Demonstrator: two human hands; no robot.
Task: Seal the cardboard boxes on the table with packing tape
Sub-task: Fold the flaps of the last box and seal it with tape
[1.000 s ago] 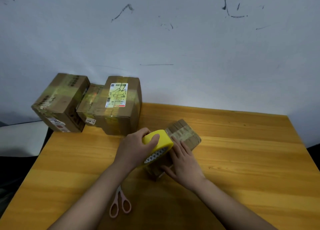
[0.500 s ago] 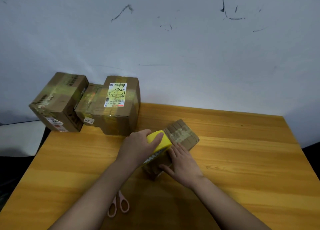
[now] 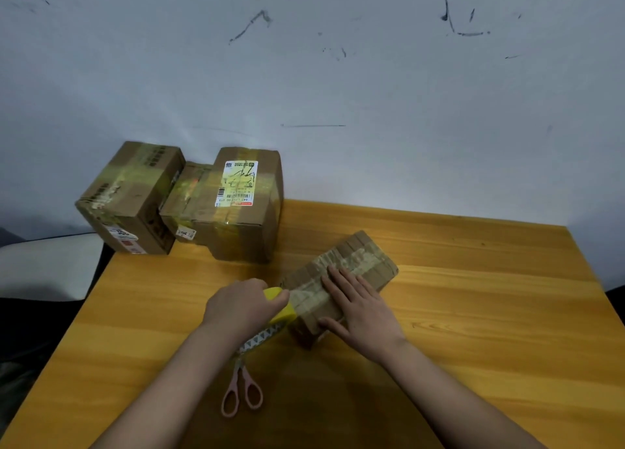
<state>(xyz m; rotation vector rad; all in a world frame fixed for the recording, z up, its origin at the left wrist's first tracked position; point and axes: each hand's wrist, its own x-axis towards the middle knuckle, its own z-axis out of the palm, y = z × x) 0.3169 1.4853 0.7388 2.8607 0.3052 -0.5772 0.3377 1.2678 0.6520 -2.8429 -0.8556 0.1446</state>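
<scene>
A small flat cardboard box (image 3: 365, 257) lies at an angle near the middle of the wooden table (image 3: 490, 313), with a strip of tape along its top. My left hand (image 3: 241, 308) grips a yellow roll of packing tape (image 3: 282, 310) at the box's near left end. My right hand (image 3: 363, 310) lies flat on the box's top, fingers straight and pressing on the tape, thumb against the near side.
Pink-handled scissors (image 3: 241, 393) lie on the table just below the tape roll. At the table's back left stand three taped cardboard boxes: a left one (image 3: 130, 198), a low middle one (image 3: 184, 198), and one with a white label (image 3: 247, 208). A wall rises behind.
My left hand has pulled the tape roll down and toward me, off the box's top to its near end. My right hand has slid further up onto the box's top.
</scene>
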